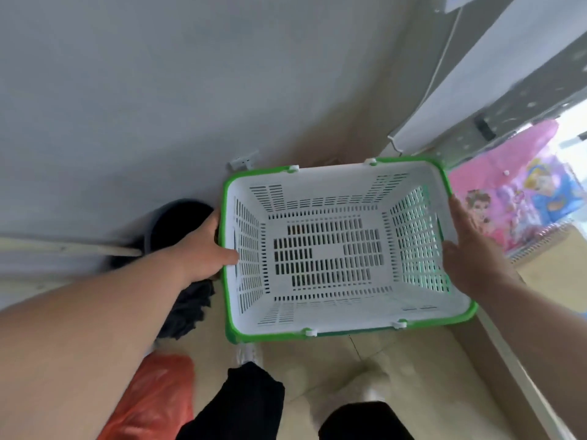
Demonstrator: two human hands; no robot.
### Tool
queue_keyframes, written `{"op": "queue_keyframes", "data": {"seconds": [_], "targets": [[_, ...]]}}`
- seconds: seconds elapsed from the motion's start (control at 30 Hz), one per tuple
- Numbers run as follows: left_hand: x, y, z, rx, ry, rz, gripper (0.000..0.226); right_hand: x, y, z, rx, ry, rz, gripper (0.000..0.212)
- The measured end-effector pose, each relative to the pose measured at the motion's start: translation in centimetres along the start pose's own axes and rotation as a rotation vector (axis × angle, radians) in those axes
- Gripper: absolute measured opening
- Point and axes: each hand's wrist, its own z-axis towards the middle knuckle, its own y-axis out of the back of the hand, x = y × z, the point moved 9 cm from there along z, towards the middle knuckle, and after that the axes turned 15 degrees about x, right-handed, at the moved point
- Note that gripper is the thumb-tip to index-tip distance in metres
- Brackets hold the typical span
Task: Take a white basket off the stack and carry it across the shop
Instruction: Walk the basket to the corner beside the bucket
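White basket [330, 258], green-rimmed, empty: held at both short ends.
We keep left hand [206, 249] and right hand [470, 249] clamped on opposite rims (thumbs inside), level, clear of the mop [187, 300].

Soft, even daylight fills the frame, brightest to the right of the white basket [346, 246], where the glazing blows out to glare. Shadows beneath the basket are faint. Motion blur smears the whole view, and the wide lens bends lines toward the edges.
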Motion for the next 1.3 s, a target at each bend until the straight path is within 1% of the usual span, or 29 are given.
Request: {"op": "queue_keyframes", "data": {"seconds": [0.17,0.3,0.43,0.53,0.67,0.77,0.9,1.0,1.07,1.17,1.23,1.3], "targets": [[2.6,1.7,3.0,-0.028,0.051,-0.074,0.114,3.2,-1.6,6.1,-0.018,0.057,-0.039,0.102],[4.9,1.9,5.0,-0.104,0.087,-0.125,0.116,4.6,-3.2,10.9,0.019,0.092,-0.066,0.099],[7.0,0.3,7.4,-0.129,0.133,-0.168,0.113,4.4,-5.1,15.0,0.098,0.092,-0.118,0.104],[8.5,-0.9,9.5,-0.145,0.171,-0.191,0.109,3.9,-6.7,18.0,0.142,0.096,-0.168,0.102],[10.6,-2.7,12.7,-0.166,0.195,-0.249,0.103,3.4,-8.9,21.0,0.202,0.082,-0.173,0.106],[11.8,-2.9,15.2,-0.221,0.200,-0.242,0.101,3.0,-10.8,23.0,0.234,0.079,-0.179,0.114],[13.8,-3.2,17.5,-0.266,0.225,-0.225,0.102,3.0,-13.7,25.1,0.233,0.129,-0.164,0.117],[14.6,-3.2,18.5,-0.301,0.272,-0.139,0.105,2.5,-15.2,25.8,0.233,0.127,-0.192,0.119],[14.9,-3.5,18.8,-0.311,0.310,-0.085,0.105,2.2,-15.8,25.8,0.236,0.129,-0.208,0.119],[14.5,-4.1,18.6,-0.288,0.318,-0.004,0.112,1.7,-16.3,25.4,0.256,0.124,-0.217,0.113],[14.6,-4.6,18.3,-0.276,0.339,0.029,0.115,1.2,-16.5,25.4,0.269,0.091,-0.205,0.109],[14.9,-5.2,18.4,-0.272,0.353,0.021,0.120,0.6,-16.4,25.4,0.262,0.031,-0.136,0.109]]}}
